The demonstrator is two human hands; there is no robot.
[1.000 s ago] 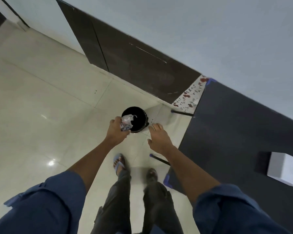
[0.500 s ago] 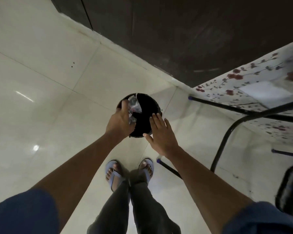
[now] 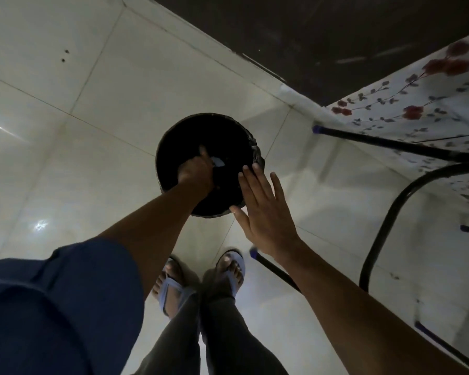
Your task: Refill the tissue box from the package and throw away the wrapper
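A person's left hand, its grip closed on a crumpled wrapper, reaches down inside a black bin on the tiled floor, while the right hand hovers open-palmed, fingers spread, over the bin's near rim beside a flowered cloth.

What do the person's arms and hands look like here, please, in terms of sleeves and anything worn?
Both forearms are bare. The left arm's dark blue sleeve is pushed up near the elbow. The left hand and right hand show no gloves; no rings or watch are visible.
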